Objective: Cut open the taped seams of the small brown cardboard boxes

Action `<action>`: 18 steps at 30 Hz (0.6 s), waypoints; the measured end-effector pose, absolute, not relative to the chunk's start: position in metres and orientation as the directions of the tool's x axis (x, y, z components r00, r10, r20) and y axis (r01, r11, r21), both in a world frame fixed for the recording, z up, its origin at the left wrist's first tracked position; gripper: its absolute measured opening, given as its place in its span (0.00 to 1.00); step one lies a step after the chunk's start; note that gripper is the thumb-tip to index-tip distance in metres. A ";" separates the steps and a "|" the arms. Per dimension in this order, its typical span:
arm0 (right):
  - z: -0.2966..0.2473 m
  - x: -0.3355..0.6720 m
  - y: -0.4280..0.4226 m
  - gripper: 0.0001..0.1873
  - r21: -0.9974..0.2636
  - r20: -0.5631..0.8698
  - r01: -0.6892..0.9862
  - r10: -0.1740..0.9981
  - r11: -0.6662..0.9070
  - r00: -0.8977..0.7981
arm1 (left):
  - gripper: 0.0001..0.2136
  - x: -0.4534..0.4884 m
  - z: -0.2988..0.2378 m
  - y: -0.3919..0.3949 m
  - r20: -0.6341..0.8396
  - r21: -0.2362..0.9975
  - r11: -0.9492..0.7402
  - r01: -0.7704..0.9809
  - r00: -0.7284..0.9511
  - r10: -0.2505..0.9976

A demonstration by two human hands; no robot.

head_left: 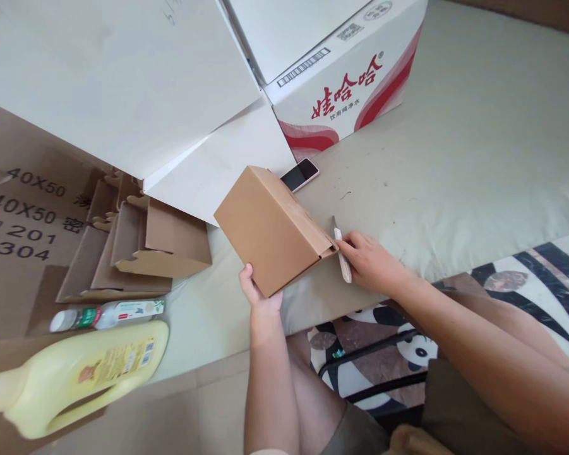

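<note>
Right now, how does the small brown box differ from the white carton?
The small brown box is plain; the white carton is red-printed. The box is tilted in the left hand, right hand with a cutter at its flap; the carton sits flat. The carton dwarfs the box. Both are cardboard.

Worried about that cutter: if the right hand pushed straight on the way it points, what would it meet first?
Most likely the small cardboard box: the right hand points leftward with its white cutter at the box's flap edge, while the left hand holds the box from below.
</note>
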State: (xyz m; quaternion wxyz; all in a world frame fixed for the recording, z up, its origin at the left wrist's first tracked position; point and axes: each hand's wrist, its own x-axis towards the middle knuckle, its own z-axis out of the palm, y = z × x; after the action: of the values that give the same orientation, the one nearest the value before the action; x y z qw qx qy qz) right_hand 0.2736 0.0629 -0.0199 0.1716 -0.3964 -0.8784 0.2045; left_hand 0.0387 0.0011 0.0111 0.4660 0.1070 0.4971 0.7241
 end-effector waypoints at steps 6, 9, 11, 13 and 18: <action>-0.024 0.273 0.063 0.28 -0.482 0.138 0.643 0.776 0.595 -0.615 | 0.20 0.039 0.011 0.002 -0.307 0.812 -0.085 -0.578 -0.546 0.779; -0.018 0.273 0.062 0.28 -0.424 0.103 0.698 0.797 0.577 -0.596 | 0.20 0.039 0.011 0.003 -0.261 0.822 -0.123 -0.557 -0.560 0.786; -0.014 0.273 0.061 0.28 -0.376 0.064 0.737 0.809 0.562 -0.585 | 0.19 0.039 0.012 0.004 -0.240 0.812 -0.157 -0.562 -0.567 0.788; -0.012 0.273 0.061 0.29 -0.362 0.024 0.754 0.813 0.549 -0.581 | 0.19 0.038 0.013 0.004 -0.239 0.797 -0.181 -0.576 -0.576 0.782; -0.010 0.273 0.063 0.32 -0.501 0.118 0.698 0.839 0.512 -0.531 | 0.20 0.036 0.012 0.004 -0.232 0.796 -0.188 -0.575 -0.577 0.783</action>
State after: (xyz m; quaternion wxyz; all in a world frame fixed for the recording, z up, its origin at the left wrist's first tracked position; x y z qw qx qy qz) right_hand 0.2726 0.0630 -0.0099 0.1759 -0.4510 -0.8516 0.2009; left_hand 0.0359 0.0040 0.0125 0.4456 0.1142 0.4557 0.7621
